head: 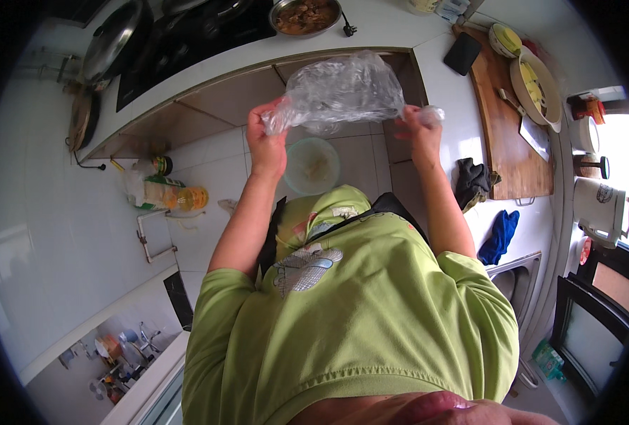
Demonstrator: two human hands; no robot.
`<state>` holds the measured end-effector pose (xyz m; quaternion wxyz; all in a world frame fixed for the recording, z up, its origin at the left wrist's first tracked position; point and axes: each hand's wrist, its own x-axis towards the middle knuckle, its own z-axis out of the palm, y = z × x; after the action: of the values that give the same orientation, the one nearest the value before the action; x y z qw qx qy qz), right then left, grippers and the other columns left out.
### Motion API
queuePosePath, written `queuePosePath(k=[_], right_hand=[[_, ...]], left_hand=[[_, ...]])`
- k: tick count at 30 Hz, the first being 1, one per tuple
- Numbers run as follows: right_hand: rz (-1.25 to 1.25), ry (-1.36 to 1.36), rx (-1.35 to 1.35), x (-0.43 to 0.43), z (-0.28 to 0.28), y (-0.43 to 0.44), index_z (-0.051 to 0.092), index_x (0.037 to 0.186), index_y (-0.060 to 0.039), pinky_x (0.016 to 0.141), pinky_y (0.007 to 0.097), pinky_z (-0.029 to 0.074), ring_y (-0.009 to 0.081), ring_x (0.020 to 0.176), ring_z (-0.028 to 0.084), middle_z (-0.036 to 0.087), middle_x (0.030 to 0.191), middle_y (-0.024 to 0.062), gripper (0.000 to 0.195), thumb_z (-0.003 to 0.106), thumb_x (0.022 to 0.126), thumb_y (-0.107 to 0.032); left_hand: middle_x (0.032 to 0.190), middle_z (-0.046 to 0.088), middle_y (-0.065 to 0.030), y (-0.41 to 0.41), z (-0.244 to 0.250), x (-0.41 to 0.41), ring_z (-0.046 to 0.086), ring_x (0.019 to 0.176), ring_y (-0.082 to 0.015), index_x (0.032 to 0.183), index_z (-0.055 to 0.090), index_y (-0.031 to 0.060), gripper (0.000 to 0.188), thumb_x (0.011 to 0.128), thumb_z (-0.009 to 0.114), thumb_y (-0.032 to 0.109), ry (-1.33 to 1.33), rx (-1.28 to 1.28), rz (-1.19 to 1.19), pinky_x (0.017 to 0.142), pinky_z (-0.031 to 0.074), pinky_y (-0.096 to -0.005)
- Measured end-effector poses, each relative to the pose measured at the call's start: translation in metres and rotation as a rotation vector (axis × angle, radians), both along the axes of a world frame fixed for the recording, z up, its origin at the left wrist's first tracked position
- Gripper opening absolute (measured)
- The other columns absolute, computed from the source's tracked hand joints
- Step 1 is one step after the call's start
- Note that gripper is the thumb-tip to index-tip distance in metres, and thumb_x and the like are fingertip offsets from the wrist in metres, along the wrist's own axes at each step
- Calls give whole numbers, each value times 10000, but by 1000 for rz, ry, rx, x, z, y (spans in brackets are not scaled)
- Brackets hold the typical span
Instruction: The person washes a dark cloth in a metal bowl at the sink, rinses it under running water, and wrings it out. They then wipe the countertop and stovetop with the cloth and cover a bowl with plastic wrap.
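Note:
A clear plastic bag [346, 87] is stretched out in the air before me, crumpled and see-through. My left hand [268, 133] grips a gathered corner at its left end. At the opposite end my right hand [419, 130] pinches the bag, and a bunched bit of plastic sticks out beyond the fingers. Below the bag, a round pale-green translucent basin [312, 166] stands low near the floor, with a little cloudy matter at its bottom. Folds in the plastic hide whether anything lies inside it.
A steel bowl of cooked food [306, 16] and a black hob [197, 42] occupy the far counter. On the right are a wooden cutting board [516, 159], a cleaver [535, 137], a basin of cut vegetables [551, 106] and a blue cloth [499, 237]. Oil bottles [192, 198] stand on the left floor.

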<state>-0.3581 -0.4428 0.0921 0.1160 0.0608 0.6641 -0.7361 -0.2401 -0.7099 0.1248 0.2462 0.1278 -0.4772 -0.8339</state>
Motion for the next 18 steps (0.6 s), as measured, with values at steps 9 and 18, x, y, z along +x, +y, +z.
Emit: queuePosePath(k=[9,18], right_hand=[[-87,-237,-219,-19,-13,2,593,949,-53,468,267,480,159,565,588,617,834,48,222,686,858,-232],[138,26,-151,-15,22,-42,604,1118,6,678,330,575,214,807,656,639,1027,112,253,627,876,-65]], left_hand=[[1058,598,-34,-39,-35,23,565,860,-108,1071,576,41,182,889,567,35,-524,-336,123,750,465,-251],[866,592,-42,-41,-30,26,592,805,-147,956,575,21,146,842,656,63,-288,-783,487,685,463,-262]])
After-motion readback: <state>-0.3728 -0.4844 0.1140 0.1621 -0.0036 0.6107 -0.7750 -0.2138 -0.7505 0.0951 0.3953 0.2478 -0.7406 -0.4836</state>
